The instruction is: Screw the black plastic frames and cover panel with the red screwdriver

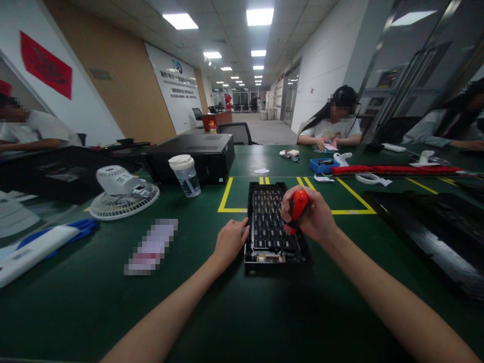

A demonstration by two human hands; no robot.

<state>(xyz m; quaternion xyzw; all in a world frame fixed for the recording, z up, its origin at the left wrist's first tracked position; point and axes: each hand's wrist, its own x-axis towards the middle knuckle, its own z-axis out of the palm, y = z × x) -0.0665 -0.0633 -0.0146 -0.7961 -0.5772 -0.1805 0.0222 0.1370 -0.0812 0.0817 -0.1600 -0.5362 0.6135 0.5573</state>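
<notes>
The black honeycomb-patterned panel (267,204) is positioned on the green worktop (227,312). Its left edge is touched by the left hand (231,241); whether this edge is gripped cannot be determined. A red-handled tool (301,202) is grasped over the panel's right side by the right hand (316,218). Farther away, a lidded cup (187,176) is placed before a black case (212,156).

A lidded cup (187,176) stands near a white fan (123,194).

Right fingers (286,205) grip tool (300,202) (red-handled).
</notes>
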